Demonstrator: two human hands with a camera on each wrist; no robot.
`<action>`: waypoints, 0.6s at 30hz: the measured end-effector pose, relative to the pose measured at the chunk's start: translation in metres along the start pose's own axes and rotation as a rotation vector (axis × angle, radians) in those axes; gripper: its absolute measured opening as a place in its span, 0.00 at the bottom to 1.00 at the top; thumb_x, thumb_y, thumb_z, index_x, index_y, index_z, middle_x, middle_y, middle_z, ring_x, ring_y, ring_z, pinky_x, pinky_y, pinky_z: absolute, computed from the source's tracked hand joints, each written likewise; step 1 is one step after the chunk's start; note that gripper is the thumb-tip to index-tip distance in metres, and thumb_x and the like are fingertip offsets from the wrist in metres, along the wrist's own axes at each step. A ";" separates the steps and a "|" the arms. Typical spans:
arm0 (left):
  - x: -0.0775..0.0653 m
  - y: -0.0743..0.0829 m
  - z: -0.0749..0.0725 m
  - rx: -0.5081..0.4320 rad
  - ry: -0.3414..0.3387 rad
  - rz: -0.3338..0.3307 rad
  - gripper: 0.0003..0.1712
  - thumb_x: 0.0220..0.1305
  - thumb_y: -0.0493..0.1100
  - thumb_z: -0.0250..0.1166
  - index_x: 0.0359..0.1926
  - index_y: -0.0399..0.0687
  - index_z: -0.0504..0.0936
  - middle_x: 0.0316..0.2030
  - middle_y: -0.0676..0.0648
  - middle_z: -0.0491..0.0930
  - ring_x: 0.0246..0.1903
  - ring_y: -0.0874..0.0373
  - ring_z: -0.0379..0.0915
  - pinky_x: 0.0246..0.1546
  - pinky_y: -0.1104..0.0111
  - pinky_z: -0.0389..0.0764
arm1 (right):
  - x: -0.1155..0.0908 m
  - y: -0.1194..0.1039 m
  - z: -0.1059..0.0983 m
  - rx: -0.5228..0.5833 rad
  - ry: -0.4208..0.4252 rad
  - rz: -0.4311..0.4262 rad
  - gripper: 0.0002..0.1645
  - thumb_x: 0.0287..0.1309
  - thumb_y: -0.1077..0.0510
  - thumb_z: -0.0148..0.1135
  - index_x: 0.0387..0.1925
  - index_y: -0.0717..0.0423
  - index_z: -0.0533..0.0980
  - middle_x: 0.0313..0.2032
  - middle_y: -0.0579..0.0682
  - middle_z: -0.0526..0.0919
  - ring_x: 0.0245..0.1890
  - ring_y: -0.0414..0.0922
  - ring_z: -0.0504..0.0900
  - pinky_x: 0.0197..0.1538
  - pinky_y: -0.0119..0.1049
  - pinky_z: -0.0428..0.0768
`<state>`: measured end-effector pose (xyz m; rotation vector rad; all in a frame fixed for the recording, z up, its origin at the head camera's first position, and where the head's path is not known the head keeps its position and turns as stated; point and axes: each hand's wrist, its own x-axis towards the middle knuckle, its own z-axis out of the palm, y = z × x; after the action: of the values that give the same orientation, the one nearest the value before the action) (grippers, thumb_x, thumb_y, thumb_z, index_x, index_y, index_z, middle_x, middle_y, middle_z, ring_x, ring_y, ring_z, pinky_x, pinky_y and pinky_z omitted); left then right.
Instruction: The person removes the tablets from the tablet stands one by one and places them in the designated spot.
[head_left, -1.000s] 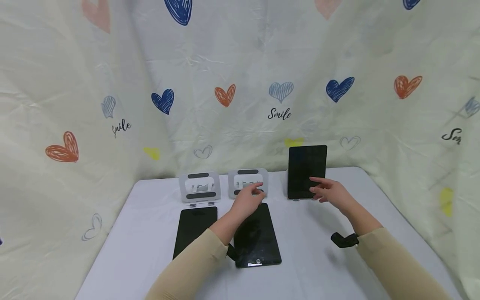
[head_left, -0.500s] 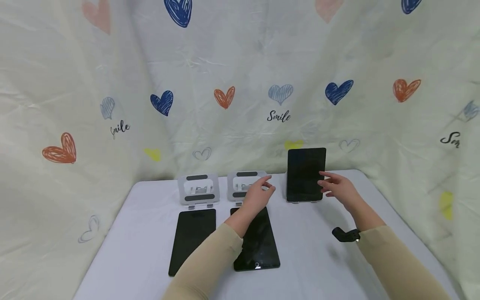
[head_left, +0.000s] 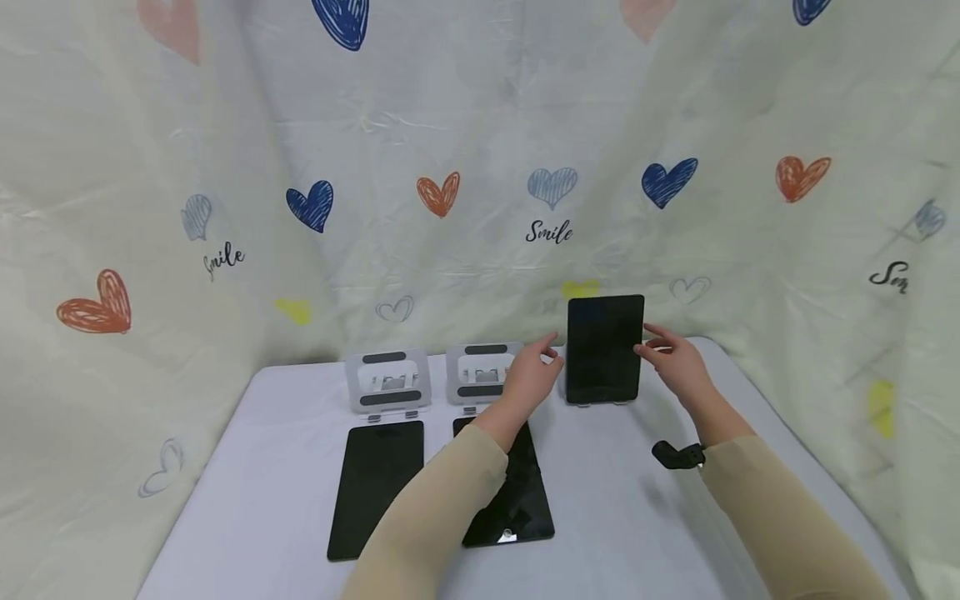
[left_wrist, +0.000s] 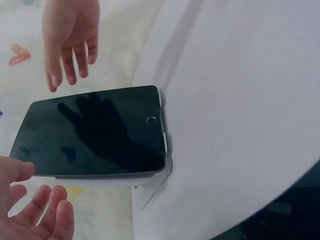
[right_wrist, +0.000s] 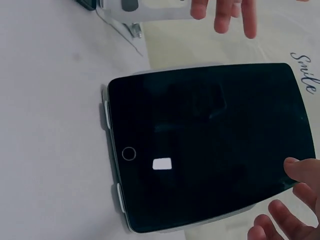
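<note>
A black tablet (head_left: 604, 350) stands propped nearly upright on a white stand, whose edge (left_wrist: 112, 181) shows beneath it in the left wrist view. My left hand (head_left: 529, 375) is just off its left side, fingers relaxed. On the opposite side is my right hand (head_left: 678, 367), its thumb (right_wrist: 299, 169) overlapping the screen's edge in the right wrist view. A gap separates the right hand from the tablet in the left wrist view. Neither hand grips anything. The home button (right_wrist: 129, 153) faces out at the tablet's lower end.
Two more tablet stands (head_left: 386, 379) (head_left: 474, 367) sit along the back of the white table (head_left: 607, 500). Before them lie two dark tablets (head_left: 378, 483) (head_left: 517, 508), the second partly covered by my left arm. A heart-patterned curtain (head_left: 480, 275) hangs behind.
My left hand has moved right, from in front of the middle stand to the upright tablet's left side. The right hand has drawn back from the screen to its right edge.
</note>
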<state>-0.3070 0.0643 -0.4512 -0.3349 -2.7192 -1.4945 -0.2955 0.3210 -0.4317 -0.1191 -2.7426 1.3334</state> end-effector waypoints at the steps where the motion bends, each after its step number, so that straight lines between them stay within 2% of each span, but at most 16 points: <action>1: 0.002 0.002 0.000 -0.005 -0.003 -0.005 0.29 0.71 0.47 0.61 0.71 0.63 0.69 0.48 0.55 0.81 0.29 0.63 0.74 0.31 0.67 0.75 | 0.001 -0.001 0.000 -0.005 0.005 0.002 0.39 0.71 0.46 0.56 0.75 0.55 0.57 0.61 0.67 0.70 0.60 0.63 0.70 0.54 0.54 0.74; 4: 0.007 0.005 0.000 0.007 -0.019 -0.036 0.31 0.71 0.48 0.61 0.73 0.64 0.67 0.50 0.54 0.80 0.28 0.63 0.74 0.32 0.67 0.75 | 0.005 -0.002 0.000 -0.014 0.002 0.009 0.41 0.70 0.46 0.57 0.76 0.56 0.55 0.63 0.69 0.67 0.63 0.65 0.66 0.59 0.60 0.70; 7: 0.011 0.007 0.000 0.003 -0.035 -0.071 0.32 0.71 0.49 0.61 0.73 0.65 0.65 0.52 0.53 0.79 0.26 0.63 0.74 0.32 0.67 0.75 | 0.008 -0.001 0.002 -0.019 -0.023 0.009 0.43 0.70 0.47 0.57 0.76 0.57 0.52 0.65 0.69 0.66 0.64 0.65 0.65 0.60 0.61 0.69; 10: 0.014 0.009 0.002 -0.012 -0.048 -0.076 0.33 0.70 0.48 0.62 0.74 0.63 0.65 0.53 0.52 0.79 0.24 0.61 0.73 0.31 0.67 0.75 | 0.010 0.002 0.003 -0.034 -0.044 0.013 0.43 0.71 0.47 0.57 0.77 0.58 0.50 0.66 0.70 0.64 0.64 0.65 0.65 0.61 0.61 0.69; 18: 0.019 0.013 0.012 -0.018 -0.076 -0.065 0.33 0.70 0.48 0.63 0.74 0.63 0.65 0.53 0.51 0.79 0.25 0.62 0.72 0.33 0.67 0.75 | 0.015 0.009 0.007 -0.044 -0.063 0.040 0.44 0.71 0.47 0.55 0.78 0.54 0.48 0.67 0.71 0.62 0.65 0.66 0.64 0.61 0.61 0.69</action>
<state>-0.3219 0.0846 -0.4446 -0.3126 -2.8025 -1.5540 -0.3109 0.3228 -0.4420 -0.1383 -2.8374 1.3086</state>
